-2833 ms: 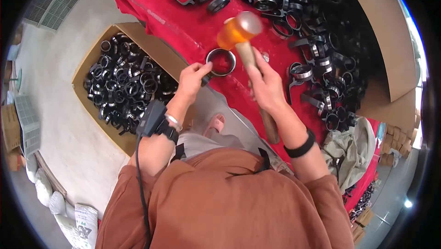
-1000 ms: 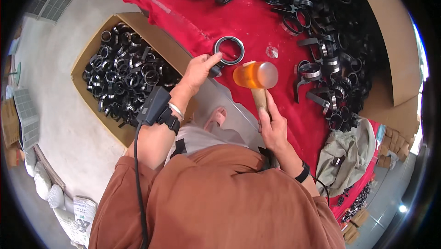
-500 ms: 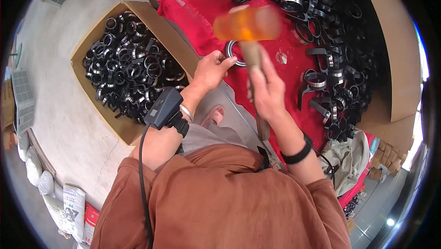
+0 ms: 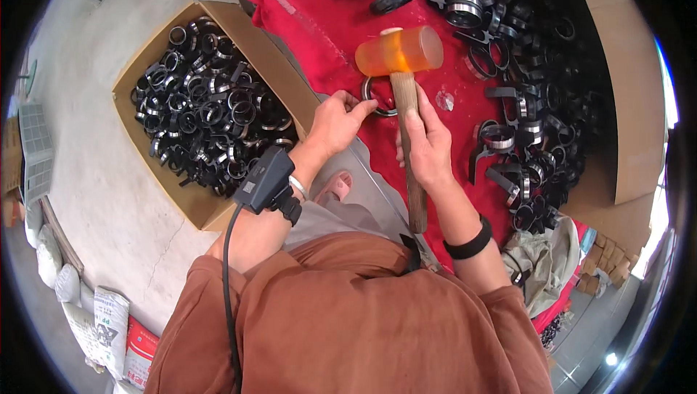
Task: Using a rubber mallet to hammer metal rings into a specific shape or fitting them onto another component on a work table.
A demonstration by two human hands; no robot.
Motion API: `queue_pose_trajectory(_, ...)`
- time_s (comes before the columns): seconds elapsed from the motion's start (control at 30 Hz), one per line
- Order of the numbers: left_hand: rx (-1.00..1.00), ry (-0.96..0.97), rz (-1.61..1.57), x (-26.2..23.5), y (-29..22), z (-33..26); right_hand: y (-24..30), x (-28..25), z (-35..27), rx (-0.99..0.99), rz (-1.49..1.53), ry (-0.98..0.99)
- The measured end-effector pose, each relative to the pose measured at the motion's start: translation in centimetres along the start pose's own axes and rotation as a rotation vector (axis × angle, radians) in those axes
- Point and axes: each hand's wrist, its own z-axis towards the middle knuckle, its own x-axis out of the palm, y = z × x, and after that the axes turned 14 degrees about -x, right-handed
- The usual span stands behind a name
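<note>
My right hand (image 4: 428, 148) grips the wooden handle of a mallet with an orange head (image 4: 399, 51). The head hangs just above a black metal ring (image 4: 375, 100) lying on the red cloth (image 4: 312, 23). My left hand (image 4: 337, 122) pinches the near left edge of that ring with its fingertips. A black device is strapped to my left wrist (image 4: 268, 183), with a cable running down my arm.
A cardboard box (image 4: 181, 205) full of black rings stands on the concrete floor at my left. A large heap of black clamps and rings (image 4: 530, 89) covers the right of the table. Several loose ones lie at the far edge. Sacks lie at lower left.
The mallet has swung up and down over the ring; its head is now sharp and just above the ring. My left hand has stayed on the ring.
</note>
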Motion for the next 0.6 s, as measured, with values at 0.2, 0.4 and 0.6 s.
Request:
queue_pose_trajectory(0.2,-0.092,0.092,-0.064,0.1,0.2,-0.2,0.9,-0.4,-0.2,-0.173,0.194,-0.170)
queue_pose_trajectory(0.4,-0.025,0.018,-0.016,0.6,0.6,-0.3,0.2,-0.1,0.2,0.094,0.182,-0.165)
queue_pose_trajectory(0.6,-0.035,0.059,-0.051,0.3,0.1,-0.3,-0.3,-0.9,-0.4,-0.061,0.201,-0.245)
